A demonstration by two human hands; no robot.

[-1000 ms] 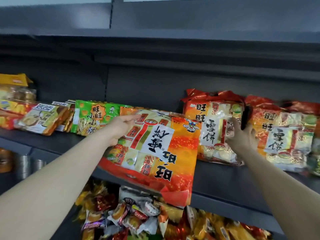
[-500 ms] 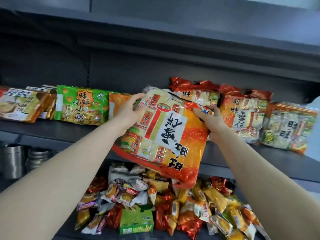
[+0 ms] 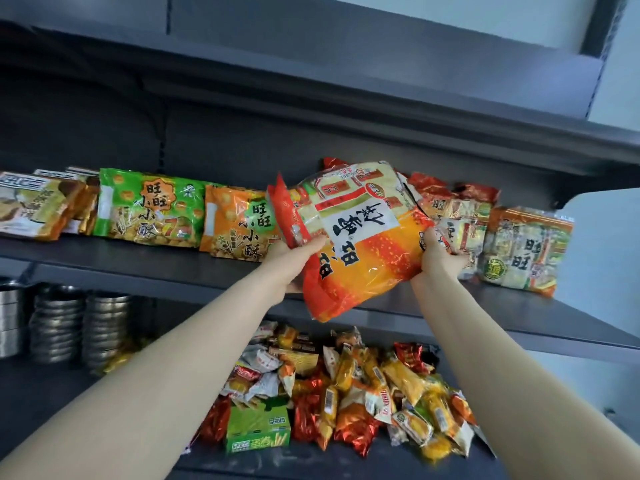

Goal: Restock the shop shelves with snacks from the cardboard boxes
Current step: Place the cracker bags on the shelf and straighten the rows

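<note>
A big orange and red snack bag (image 3: 360, 237) is held upside down over the front of the dark upper shelf (image 3: 173, 268). My left hand (image 3: 294, 258) grips its left edge from below. My right hand (image 3: 438, 254) grips its right edge. The bag tilts with its far end toward the shelf back, in the gap between an orange snack bag (image 3: 239, 226) on the left and red rice-cracker bags (image 3: 460, 216) on the right. No cardboard box is in view.
A green snack bag (image 3: 149, 206) and biscuit packs (image 3: 31, 206) lie further left on the upper shelf. Another cracker bag (image 3: 526, 251) lies at its right end. Below lie a heap of small wrapped snacks (image 3: 363, 386), a green box (image 3: 258, 429) and stacked metal bowls (image 3: 59, 323).
My right hand left the red cracker bags and took hold of the big bag's right edge. Both hands then raised the bag and tipped it toward the shelf back.
</note>
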